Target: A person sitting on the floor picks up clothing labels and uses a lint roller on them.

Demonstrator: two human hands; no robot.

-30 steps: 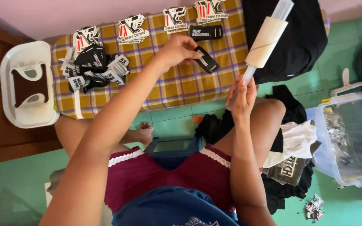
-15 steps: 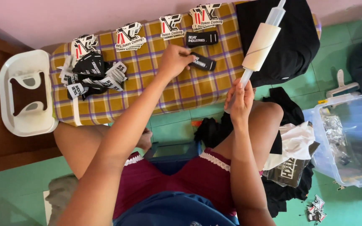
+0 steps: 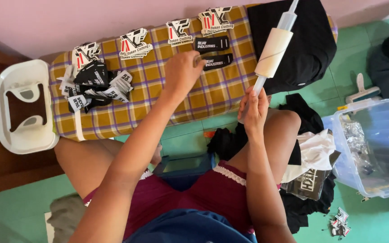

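Black label strip (image 3: 217,61) at the left hand's (image 3: 182,72) fingertips, on the checked ironing board (image 3: 167,96).
Strip lies at 2 o'clock from the fingers, long axis 3 to 9 o'clock; fingers curled, touching its end. Right hand (image 3: 254,110) closed on lint roller (image 3: 273,51) handle. Since half a second ago, strip set parallel below second strip (image 3: 211,43).

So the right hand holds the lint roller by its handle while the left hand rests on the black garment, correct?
Not quite. In the head view the right hand does hold the lint roller by its handle, but the left hand rests at a black label strip on the checked board, not the black garment.
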